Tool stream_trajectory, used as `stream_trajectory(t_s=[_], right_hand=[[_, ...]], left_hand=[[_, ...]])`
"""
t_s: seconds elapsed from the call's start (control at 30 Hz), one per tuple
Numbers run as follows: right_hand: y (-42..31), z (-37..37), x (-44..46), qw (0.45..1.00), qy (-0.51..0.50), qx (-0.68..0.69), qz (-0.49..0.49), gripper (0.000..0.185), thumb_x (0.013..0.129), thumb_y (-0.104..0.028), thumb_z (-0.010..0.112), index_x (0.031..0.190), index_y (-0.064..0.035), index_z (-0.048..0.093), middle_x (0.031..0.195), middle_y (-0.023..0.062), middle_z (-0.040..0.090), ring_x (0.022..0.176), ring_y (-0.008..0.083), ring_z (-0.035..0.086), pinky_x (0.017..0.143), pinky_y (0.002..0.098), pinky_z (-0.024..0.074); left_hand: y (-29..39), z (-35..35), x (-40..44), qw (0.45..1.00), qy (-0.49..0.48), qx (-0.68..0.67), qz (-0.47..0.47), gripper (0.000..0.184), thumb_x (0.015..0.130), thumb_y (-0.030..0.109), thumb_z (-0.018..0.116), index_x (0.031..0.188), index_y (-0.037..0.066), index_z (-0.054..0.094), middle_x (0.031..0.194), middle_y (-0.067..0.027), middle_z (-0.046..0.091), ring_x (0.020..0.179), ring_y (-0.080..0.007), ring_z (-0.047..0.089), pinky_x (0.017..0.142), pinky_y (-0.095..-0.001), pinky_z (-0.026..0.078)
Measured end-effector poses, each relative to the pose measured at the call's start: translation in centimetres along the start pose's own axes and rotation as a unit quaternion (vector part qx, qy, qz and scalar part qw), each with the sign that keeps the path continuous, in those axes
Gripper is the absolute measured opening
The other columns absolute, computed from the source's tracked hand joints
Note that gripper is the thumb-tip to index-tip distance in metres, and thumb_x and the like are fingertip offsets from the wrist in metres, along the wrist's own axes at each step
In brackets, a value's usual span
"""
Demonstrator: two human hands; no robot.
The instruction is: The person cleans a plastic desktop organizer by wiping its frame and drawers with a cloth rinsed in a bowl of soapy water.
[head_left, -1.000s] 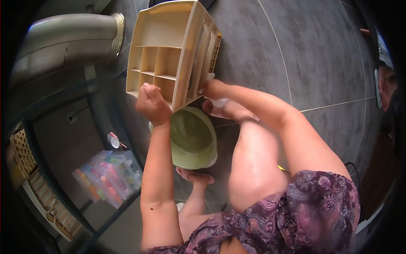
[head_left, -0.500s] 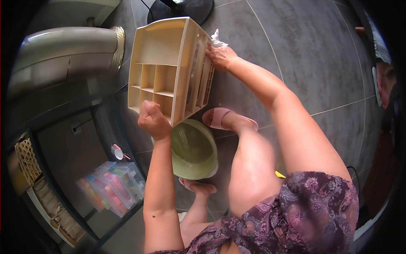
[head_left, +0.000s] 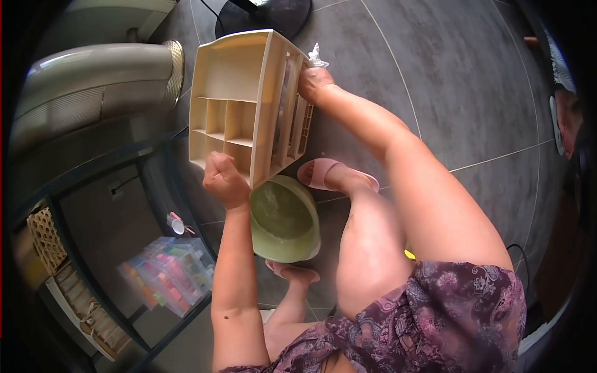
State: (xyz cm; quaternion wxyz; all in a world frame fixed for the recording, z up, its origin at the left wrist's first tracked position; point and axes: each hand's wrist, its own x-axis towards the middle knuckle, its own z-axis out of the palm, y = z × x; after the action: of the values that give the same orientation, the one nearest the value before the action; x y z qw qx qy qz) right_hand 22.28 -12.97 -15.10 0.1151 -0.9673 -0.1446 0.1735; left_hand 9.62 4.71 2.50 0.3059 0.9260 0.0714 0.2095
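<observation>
Left hand [head_left: 225,179] grips a boxy cream plastic organizer [head_left: 247,115] by its near edge; right hand [head_left: 316,84], curled around crumpled white cloth [head_left: 317,58], touches its side.

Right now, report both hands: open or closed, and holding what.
Left hand: closed on the lower edge of the organizer.
Right hand: closed, white cloth poking out, against the organizer's side.

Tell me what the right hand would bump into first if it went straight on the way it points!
Most likely the slotted side of the cream-coloured, boxy plastic organizer. The right hand seems right up against it, but its fingertips are hidden, so depth is unclear.
</observation>
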Motion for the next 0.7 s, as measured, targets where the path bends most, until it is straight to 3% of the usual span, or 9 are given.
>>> stream_trajectory(t_s=[0.1, 0.2, 0.37, 0.47, 0.5, 0.6, 0.7], right_hand=[[-0.2, 1.3, 0.3, 0.994, 0.072, 0.078, 0.040, 0.045, 0.082, -0.013, 0.043, 0.124, -0.0004, 0.033, 0.105, 0.0224, 0.056, 0.090, 0.0297, 0.060, 0.070, 0.0363, 0.0504], [0.3, 0.1, -0.7, 0.968, 0.071, 0.217, 0.103, 0.043, 0.079, -0.010, 0.045, 0.120, 0.0008, 0.037, 0.105, 0.0226, 0.055, 0.089, 0.0316, 0.060, 0.070, 0.0376, 0.0505], [-1.8, -0.3, -5.2, 0.971, 0.020, 0.237, 0.020, 0.036, 0.075, -0.007, 0.047, 0.110, -0.0007, 0.047, 0.107, 0.0190, 0.056, 0.094, 0.0313, 0.058, 0.077, 0.0395, 0.0481], [-4.1, 1.4, -8.6, 0.939, 0.029, 0.339, -0.049, 0.033, 0.072, -0.006, 0.050, 0.104, -0.0009, 0.051, 0.100, 0.0177, 0.058, 0.093, 0.0308, 0.058, 0.074, 0.0397, 0.0488], [-4.8, 1.5, -9.2, 0.935, 0.064, 0.333, -0.107, 0.033, 0.072, -0.006, 0.049, 0.104, -0.0008, 0.051, 0.099, 0.0175, 0.058, 0.091, 0.0304, 0.059, 0.072, 0.0395, 0.0493], [-3.7, -0.1, -7.6, 0.979, -0.012, 0.201, -0.045, 0.031, 0.072, -0.006, 0.049, 0.102, -0.0004, 0.051, 0.098, 0.0172, 0.059, 0.088, 0.0301, 0.060, 0.070, 0.0391, 0.0498], [-0.4, -0.2, -4.4, 0.986, 0.125, 0.101, -0.039, 0.031, 0.075, -0.007, 0.047, 0.106, -0.0009, 0.049, 0.101, 0.0180, 0.056, 0.088, 0.0298, 0.059, 0.069, 0.0391, 0.0499]], left_hand=[[0.4, 0.1, 0.0, 1.000, 0.006, 0.000, 0.003, 0.036, 0.086, 0.022, 0.040, 0.059, 0.002, 0.050, 0.047, -0.0061, 0.041, 0.046, -0.0138, 0.041, 0.047, -0.0295, 0.035], [0.3, 0.1, 0.0, 1.000, 0.009, -0.004, 0.006, 0.036, 0.086, 0.023, 0.040, 0.059, 0.002, 0.050, 0.047, -0.0062, 0.041, 0.045, -0.0142, 0.041, 0.047, -0.0296, 0.035], [0.3, 0.0, 0.0, 1.000, 0.004, -0.012, -0.002, 0.036, 0.086, 0.023, 0.040, 0.059, 0.002, 0.050, 0.047, -0.0062, 0.042, 0.045, -0.0151, 0.042, 0.047, -0.0302, 0.035], [-0.1, 0.2, 0.0, 1.000, 0.019, -0.015, 0.013, 0.037, 0.087, 0.023, 0.040, 0.058, 0.002, 0.050, 0.047, -0.0064, 0.042, 0.045, -0.0151, 0.042, 0.047, -0.0306, 0.035], [-0.2, 0.2, 0.0, 1.000, 0.016, -0.011, 0.011, 0.037, 0.087, 0.023, 0.040, 0.058, 0.002, 0.050, 0.047, -0.0066, 0.042, 0.045, -0.0151, 0.042, 0.047, -0.0306, 0.035], [-0.1, 0.1, 0.1, 1.000, 0.006, -0.006, 0.011, 0.037, 0.087, 0.023, 0.040, 0.058, 0.002, 0.050, 0.047, -0.0071, 0.042, 0.045, -0.0155, 0.042, 0.047, -0.0308, 0.035], [0.0, 0.0, -0.1, 1.000, 0.001, -0.015, 0.007, 0.036, 0.087, 0.022, 0.040, 0.059, 0.002, 0.049, 0.049, -0.0056, 0.042, 0.046, -0.0140, 0.041, 0.047, -0.0295, 0.034]])
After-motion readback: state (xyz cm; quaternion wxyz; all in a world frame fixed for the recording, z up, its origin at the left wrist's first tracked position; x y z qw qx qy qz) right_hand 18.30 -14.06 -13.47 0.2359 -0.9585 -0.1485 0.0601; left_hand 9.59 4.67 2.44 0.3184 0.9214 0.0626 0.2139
